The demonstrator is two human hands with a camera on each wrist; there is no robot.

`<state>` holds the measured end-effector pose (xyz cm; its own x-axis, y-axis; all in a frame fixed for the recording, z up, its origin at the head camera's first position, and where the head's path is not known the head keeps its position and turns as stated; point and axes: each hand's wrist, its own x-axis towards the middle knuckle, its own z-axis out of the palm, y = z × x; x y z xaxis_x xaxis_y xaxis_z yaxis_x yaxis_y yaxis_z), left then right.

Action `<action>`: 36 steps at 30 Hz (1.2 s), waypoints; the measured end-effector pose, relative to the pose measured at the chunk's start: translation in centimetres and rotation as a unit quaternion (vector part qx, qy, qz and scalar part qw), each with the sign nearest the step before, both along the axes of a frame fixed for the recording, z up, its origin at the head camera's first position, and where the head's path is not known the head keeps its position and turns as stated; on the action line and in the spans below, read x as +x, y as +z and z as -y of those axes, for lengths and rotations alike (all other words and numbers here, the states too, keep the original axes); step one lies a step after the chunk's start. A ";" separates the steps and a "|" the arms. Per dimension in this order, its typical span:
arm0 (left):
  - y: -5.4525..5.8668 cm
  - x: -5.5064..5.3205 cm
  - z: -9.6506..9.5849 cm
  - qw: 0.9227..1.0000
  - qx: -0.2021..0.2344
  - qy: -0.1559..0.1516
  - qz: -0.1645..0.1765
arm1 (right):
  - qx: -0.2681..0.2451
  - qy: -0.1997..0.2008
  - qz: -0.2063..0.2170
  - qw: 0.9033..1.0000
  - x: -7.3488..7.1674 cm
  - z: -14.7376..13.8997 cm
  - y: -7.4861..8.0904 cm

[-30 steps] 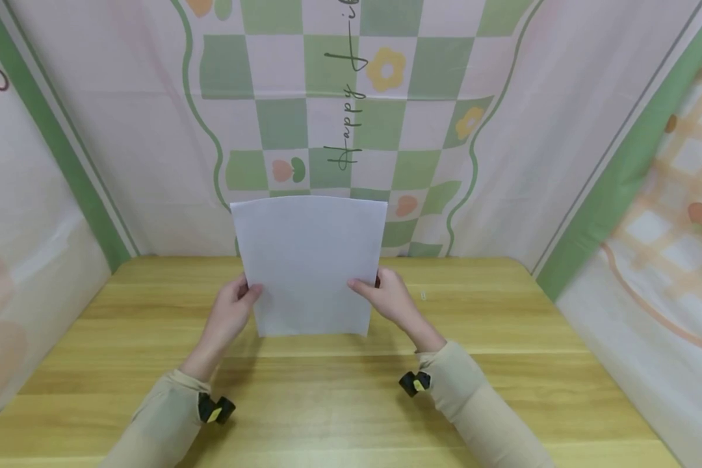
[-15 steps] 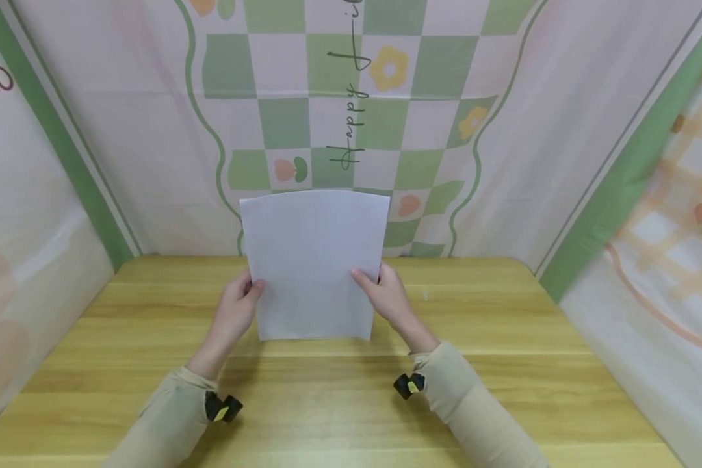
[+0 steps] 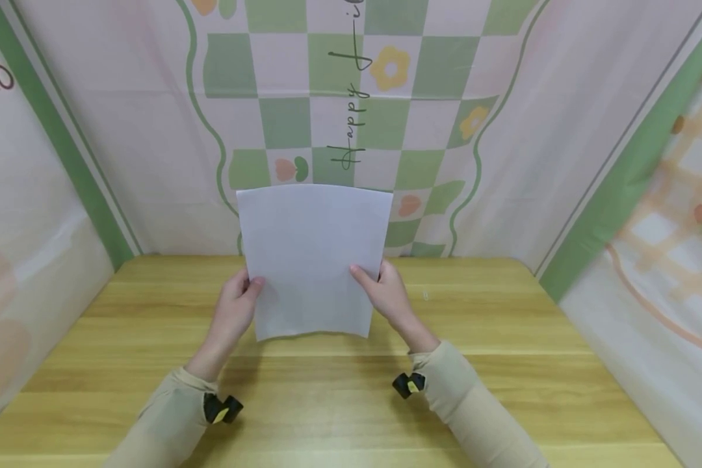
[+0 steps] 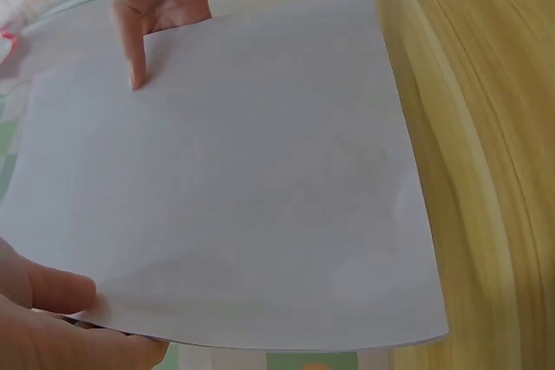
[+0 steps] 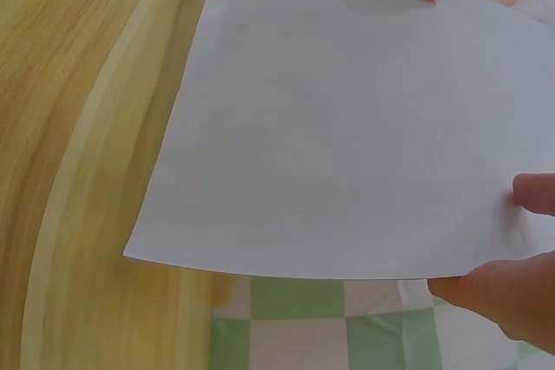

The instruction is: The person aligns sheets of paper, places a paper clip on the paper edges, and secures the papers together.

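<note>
Grips paper [image 3: 312, 247] by both sides, left hand [image 3: 231, 307] and right hand [image 3: 390, 299]; holds it over the worktop [image 3: 327, 409], toward the far edge. Bows slightly along its top.

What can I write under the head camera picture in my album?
A left hand and right hand hold white paper by its sides above a wood-grain table.

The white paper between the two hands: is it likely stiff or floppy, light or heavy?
The white paper is probably flexible, as its top edge bows between the left hand and the right hand. It seems light, since each hand just pinches one side. Its edges look thin, so it may crease easily.
</note>
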<state>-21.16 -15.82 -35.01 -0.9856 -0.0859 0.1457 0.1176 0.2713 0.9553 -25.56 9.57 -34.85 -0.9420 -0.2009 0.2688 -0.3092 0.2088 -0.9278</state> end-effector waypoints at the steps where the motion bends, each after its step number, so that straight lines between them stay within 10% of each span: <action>1: 0.0 0.0 0.0 1.000 0.004 0.000 -0.003 | -0.001 -0.002 0.001 1.000 0.0 0.0 0.0; 36: 0.5 -0.1 -1.2 0.991 0.127 0.031 -0.025 | -0.050 -0.050 0.010 0.997 0.6 0.7 0.6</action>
